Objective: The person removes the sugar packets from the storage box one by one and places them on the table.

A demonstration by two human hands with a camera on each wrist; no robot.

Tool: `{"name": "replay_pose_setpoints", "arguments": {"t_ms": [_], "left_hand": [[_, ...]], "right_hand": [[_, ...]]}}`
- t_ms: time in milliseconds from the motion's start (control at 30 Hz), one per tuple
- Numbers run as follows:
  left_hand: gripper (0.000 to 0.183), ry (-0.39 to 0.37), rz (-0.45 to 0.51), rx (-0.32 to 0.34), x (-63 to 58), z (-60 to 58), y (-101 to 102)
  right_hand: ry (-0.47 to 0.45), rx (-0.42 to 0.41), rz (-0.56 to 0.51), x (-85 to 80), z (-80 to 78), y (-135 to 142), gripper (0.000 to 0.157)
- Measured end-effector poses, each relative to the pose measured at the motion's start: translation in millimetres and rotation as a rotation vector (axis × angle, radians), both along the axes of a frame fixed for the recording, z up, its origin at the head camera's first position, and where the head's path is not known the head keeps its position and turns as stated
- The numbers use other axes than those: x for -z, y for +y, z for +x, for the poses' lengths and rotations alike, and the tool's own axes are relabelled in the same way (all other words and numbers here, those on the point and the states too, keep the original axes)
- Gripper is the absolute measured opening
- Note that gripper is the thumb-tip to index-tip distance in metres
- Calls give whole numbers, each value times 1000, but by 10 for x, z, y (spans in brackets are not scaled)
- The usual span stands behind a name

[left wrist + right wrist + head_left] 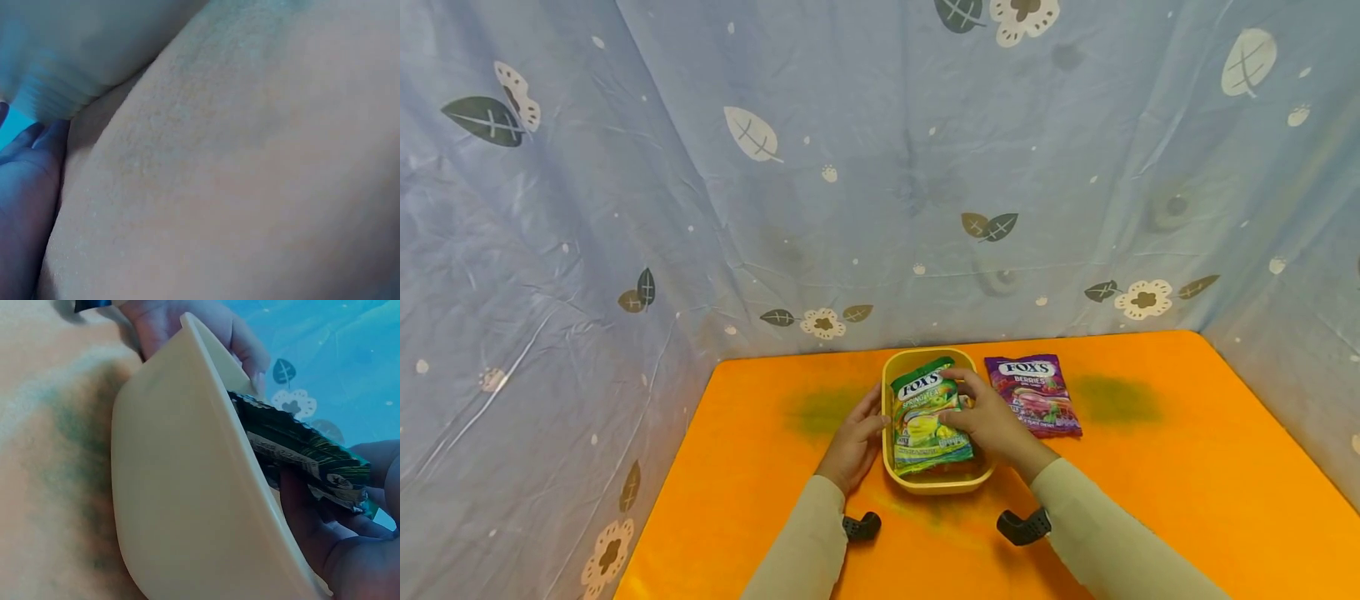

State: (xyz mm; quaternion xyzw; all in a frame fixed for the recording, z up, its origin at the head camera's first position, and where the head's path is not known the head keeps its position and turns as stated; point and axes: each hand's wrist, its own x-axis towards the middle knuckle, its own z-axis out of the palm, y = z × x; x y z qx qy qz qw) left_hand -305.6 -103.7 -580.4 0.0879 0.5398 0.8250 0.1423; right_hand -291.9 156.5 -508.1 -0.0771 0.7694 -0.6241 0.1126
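Observation:
A yellow plastic tub [936,487] stands on the orange cloth. In it, tilted and partly above the rim, is a green candy bag [925,425] marked FOX'S. My right hand [985,417] pinches this bag by its right edge; in the right wrist view, thumb and fingers [306,512] hold its crinkled side above the rim. At the tub's left side, my left hand [856,437] holds the wall, its thumb at the rim. The left wrist view shows that hand [28,187] against the pale tub [81,50].
A purple FOX'S Berries candy bag [1033,396] lies flat to the right of the tub. Behind the table hangs a pale blue curtain [850,208] with leaves and flowers, which also runs along both sides. Green stains [1112,400] mark the orange cloth [752,500].

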Motion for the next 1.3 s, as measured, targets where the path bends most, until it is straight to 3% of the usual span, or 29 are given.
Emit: {"name": "replay_pose_setpoints", "arguments": {"t_ms": [433,700,1300], "left_hand": [[73,-10,-7,-14,-35,17,10],[73,-13,21,-17,-21,12,17],[74,-17,23,-17,-15,8,12]], "right_hand": [[29,70,16,19,22,-18,55],[3,105,-82,33,36,11,55],[28,92,-153,35,64,62,58]]}}
